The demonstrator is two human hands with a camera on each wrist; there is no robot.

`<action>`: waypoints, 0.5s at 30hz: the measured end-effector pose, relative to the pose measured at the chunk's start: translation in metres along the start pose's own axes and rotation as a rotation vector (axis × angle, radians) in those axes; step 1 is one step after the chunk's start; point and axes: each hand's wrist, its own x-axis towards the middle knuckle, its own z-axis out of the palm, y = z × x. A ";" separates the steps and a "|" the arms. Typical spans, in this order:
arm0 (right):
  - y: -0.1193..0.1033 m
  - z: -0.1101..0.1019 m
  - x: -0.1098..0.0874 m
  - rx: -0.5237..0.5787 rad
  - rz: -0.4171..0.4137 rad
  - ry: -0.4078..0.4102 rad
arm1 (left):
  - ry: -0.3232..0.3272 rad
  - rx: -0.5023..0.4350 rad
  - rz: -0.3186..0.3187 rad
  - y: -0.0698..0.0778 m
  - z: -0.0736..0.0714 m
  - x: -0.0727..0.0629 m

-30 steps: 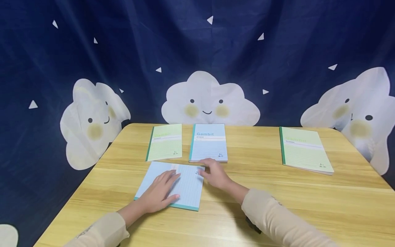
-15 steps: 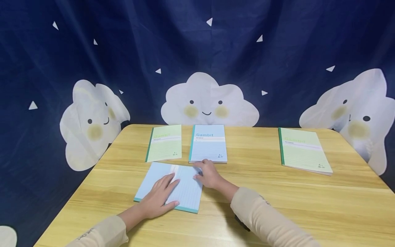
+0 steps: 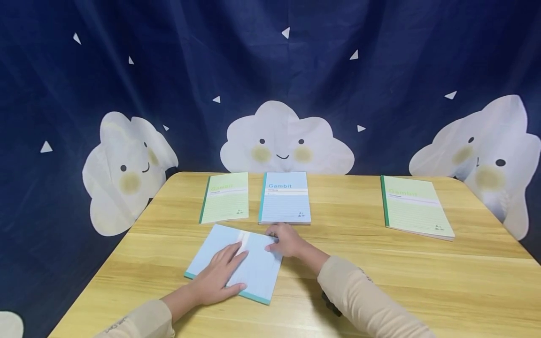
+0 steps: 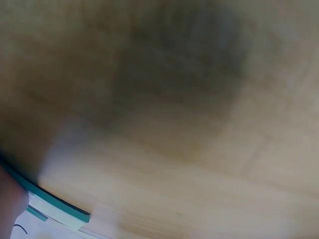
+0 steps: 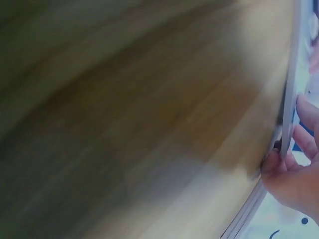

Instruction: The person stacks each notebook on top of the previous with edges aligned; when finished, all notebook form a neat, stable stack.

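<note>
A blue notebook (image 3: pixel 258 270) lies turned sideways on the wooden table, its teal spine towards the person. My left hand (image 3: pixel 213 280) rests on its cover with fingers spread. At the notebook's upper right corner, my right hand (image 3: pixel 287 241) pinches the edge, thumb on the cover. In the right wrist view the fingers (image 5: pixel 275 162) curl under that edge. Just beyond the right hand lies another blue notebook (image 3: pixel 285 199) marked Gambit. The left wrist view catches only a sliver of the teal spine (image 4: pixel 55 201) and part of the hand.
A green notebook (image 3: pixel 226 197) lies at the back left of the table (image 3: pixel 346 277), and another green notebook (image 3: pixel 416 206) sits far right. Behind the table's back edge hangs a dark blue curtain (image 3: pixel 186 56) with cloud faces.
The sideways blue notebook has turned slightly clockwise, its near right corner coming closer to the person. My right hand has shifted a little left and now pinches the corner. The left hand stays on the cover.
</note>
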 end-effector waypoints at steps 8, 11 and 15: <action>-0.001 -0.018 -0.001 0.184 -0.073 -0.139 | -0.018 0.049 0.028 0.001 0.000 0.000; -0.001 -0.023 -0.001 0.213 -0.099 -0.201 | -0.013 0.064 0.051 -0.001 0.000 0.001; 0.001 -0.029 -0.002 0.281 -0.040 -0.270 | 0.002 0.101 0.100 -0.003 0.001 0.002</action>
